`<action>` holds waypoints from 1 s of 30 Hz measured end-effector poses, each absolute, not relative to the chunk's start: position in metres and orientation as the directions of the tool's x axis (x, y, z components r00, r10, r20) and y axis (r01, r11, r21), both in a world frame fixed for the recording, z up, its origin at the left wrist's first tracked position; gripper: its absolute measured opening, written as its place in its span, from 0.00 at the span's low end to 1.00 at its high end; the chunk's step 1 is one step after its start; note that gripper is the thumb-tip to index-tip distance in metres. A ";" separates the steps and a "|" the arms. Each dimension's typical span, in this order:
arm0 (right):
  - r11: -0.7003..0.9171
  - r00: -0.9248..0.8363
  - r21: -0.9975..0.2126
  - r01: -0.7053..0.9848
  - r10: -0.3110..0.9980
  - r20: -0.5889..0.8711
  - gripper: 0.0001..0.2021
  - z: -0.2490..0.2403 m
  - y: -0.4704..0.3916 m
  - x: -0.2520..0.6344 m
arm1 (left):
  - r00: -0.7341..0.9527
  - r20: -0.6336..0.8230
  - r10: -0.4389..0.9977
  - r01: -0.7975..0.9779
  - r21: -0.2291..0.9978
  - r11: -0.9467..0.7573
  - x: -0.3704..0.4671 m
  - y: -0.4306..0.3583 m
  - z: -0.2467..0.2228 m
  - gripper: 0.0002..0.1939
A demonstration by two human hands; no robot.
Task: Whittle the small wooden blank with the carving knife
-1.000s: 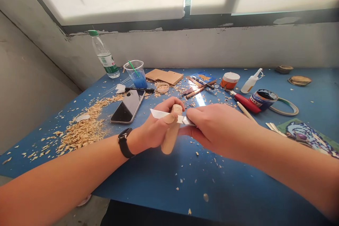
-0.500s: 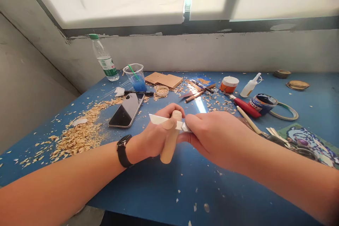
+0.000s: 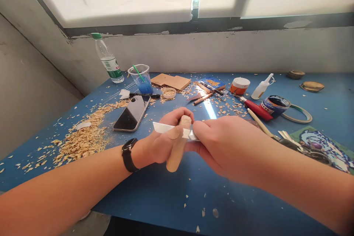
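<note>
A pale wooden piece point(image 3: 176, 155) with a rounded lower end is gripped by my left hand point(image 3: 163, 142), its fingers wrapped behind it and its thumb on the knife's blade. My right hand point(image 3: 218, 140) is closed round the knife, whose handle is mostly hidden in the fist. The blade point(image 3: 163, 128) lies across the upper part of the wood and points left, its tip free in the air. Both hands are over the blue table point(image 3: 155, 199), close together near the middle of the view.
Wood shavings point(image 3: 83, 142) and a phone point(image 3: 132, 113) lie left. Behind stand a bottle point(image 3: 111, 67), a cup point(image 3: 142, 81) and wooden boards point(image 3: 171, 82). To the right are an orange jar point(image 3: 239, 86), glue bottle point(image 3: 261, 87), red-handled tool point(image 3: 257, 109), paint jar point(image 3: 274, 106) and tape ring point(image 3: 300, 113).
The blade has slid slightly left and down across the wood, and the wooden piece has tilted a little. Both hands keep their hold.
</note>
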State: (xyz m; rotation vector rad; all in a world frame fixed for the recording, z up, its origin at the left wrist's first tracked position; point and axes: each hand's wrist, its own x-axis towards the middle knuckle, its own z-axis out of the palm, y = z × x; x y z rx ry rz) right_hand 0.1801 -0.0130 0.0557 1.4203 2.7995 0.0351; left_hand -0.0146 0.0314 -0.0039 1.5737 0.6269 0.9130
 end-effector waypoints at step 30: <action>0.457 -0.473 -0.156 0.876 0.877 -0.087 0.11 0.056 -0.022 0.168 | 0.429 0.188 0.884 -0.004 0.979 -0.206 -0.014 0.035 -0.010 0.33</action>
